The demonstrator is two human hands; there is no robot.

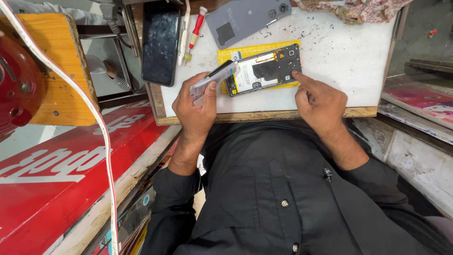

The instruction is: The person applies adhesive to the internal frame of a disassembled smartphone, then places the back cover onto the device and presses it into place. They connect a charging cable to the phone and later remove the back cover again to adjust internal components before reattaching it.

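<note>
White worktop [339, 56]: left hand [196, 106] grips a small grey tube [214, 78] at the opened phone's [264, 70] edge; right hand [318, 101], empty, steadies its far corner by forefinger. Gluing stage, apparently; steady nozzle needed.

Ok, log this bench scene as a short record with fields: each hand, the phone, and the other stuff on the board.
left hand: grips a small grey tube, tip at the phone's edge
right hand: forefinger presses the phone's corner
opened phone: back off, on a yellow pad
white board: also holds a grey back cover, red-handled screwdriver, dark screen panel
</note>
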